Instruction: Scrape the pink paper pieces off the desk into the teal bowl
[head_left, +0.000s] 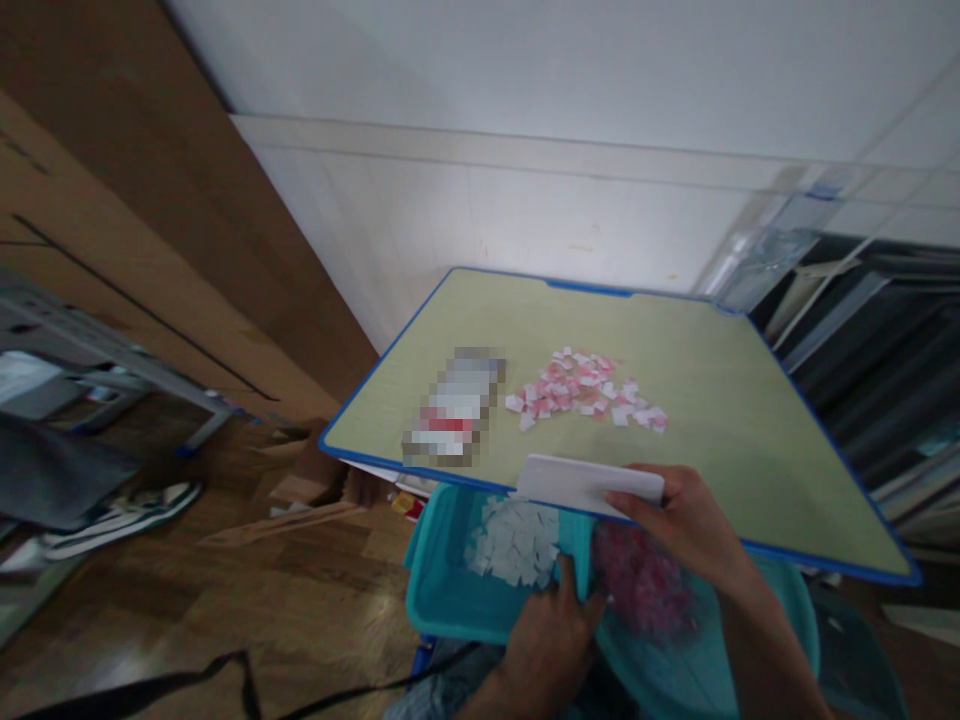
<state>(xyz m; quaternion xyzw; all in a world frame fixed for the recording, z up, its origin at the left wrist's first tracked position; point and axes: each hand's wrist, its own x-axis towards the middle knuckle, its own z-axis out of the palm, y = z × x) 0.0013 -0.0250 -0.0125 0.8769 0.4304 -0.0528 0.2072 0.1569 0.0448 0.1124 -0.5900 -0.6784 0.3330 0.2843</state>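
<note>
My right hand (679, 515) grips a flat white rectangular piece (566, 482) with rounded corners, held along the near edge of the tabletop. Its exact kind I cannot make out. Below, my left hand (555, 625) has its forefinger and thumb on either side of the rim of a teal tray (461, 620). Small white squares (517, 540) lie heaped in that tray. To its right, a second teal container (652, 675) holds a blurred mass of pinkish-red pieces (645, 580). Beyond the white piece, a loose pile of small pink-and-white pieces (577, 385) is spread on the tabletop.
The pale green folding tabletop (720, 450) has a blue edge and stands by a white wall (450, 210). A pixelated object (454, 410) lies on its left. Cardboard (315, 480) and a person's shoe (127, 515) are at left; dark stacked panels (885, 330) are at right.
</note>
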